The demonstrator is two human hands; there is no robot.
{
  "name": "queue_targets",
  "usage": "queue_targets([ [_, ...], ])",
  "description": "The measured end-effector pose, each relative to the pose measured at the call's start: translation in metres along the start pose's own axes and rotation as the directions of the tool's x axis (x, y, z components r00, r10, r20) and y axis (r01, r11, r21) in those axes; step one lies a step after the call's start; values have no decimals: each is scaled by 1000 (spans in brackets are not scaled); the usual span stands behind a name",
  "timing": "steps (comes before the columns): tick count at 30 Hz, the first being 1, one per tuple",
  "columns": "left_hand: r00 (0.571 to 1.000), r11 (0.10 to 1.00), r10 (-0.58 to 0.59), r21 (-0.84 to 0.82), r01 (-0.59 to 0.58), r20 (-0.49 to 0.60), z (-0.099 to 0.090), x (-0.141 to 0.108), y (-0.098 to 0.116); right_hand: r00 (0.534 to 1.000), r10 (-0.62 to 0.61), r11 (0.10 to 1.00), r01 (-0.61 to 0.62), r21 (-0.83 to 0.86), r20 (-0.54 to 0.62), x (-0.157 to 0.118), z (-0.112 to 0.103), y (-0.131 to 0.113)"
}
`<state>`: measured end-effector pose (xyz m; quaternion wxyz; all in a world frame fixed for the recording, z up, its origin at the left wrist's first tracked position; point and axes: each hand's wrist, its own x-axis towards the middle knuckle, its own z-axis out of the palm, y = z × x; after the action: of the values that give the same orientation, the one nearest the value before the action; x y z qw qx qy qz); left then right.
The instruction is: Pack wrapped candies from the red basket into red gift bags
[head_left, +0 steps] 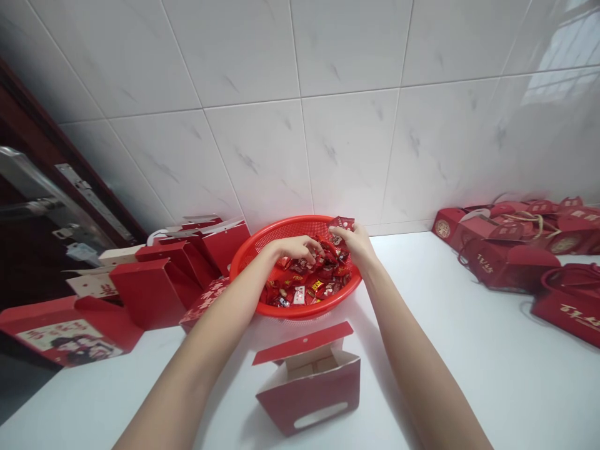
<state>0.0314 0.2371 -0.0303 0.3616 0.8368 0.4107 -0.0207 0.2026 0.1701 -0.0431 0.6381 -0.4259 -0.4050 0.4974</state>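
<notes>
A red plastic basket (pixel 244 253) full of wrapped candies (pixel 323 289) stands against the tiled wall. My left hand (pixel 300 248) reaches over the basket's left side, its fingers bent and apart just above the candies. At the right rim, my right hand (pixel 356 244) pinches a red-wrapped candy (pixel 341 224) between thumb and fingers. In front of the basket, between my forearms, a red gift box (pixel 314 390) stands with its top flaps raised. Some pale cardboard shows through its opening.
Several red boxes with raised flaps (pixel 145 290) crowd the left side of the white table (pixel 445 350). Closed red gift boxes with cord handles (pixel 506 262) are grouped at the right by the wall. A dark door with a metal handle (pixel 37 203) is at far left.
</notes>
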Motion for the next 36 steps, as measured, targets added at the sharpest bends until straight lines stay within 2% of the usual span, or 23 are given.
queue_targets([
  [3,999,1000,-10,-13,9,-34,0,2,-1,1000,5,1000,-5,11,0,0,0,0],
  [12,999,999,-4,-49,2,-46,0,2,-3,1000,4,1000,-4,15,4,0,0,1],
  [18,984,990,39,-128,-61,-174,-5,-1,-3,1000,16,999,-16,30,5,1,0,2],
  [23,948,957,96,-235,-172,-305,-5,-2,-3,999,30,998,-31,50,27,0,-2,1],
  [26,932,950,83,-253,-181,-353,-5,0,-5,998,27,997,-30,68,52,1,-2,1],
  [33,916,980,36,-167,-111,-398,-4,3,-9,999,31,994,-35,100,41,2,-2,4],
  [36,949,991,35,-113,-74,-313,-3,-1,-4,999,27,997,-30,67,42,2,-2,3],
])
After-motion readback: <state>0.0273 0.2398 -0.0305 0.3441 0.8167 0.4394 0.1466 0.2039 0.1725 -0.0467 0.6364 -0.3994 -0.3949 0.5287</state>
